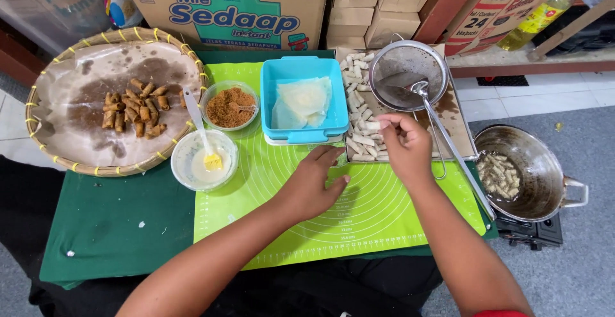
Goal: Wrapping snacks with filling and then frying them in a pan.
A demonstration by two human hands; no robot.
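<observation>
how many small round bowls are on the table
2: a clear bowl of brown crumbs beside the blue tub, and a bowl of white paste with a brush, just below it.

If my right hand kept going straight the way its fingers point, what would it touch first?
Most likely the pale uncooked rolls on the tray: the right hand points up-left at them, its fingertips seemingly already touching.

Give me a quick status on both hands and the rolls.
Left hand flat on green mat, empty. Right hand fingering uncooked rolls on tray. Strainer rests across tray, beside the right hand.
</observation>
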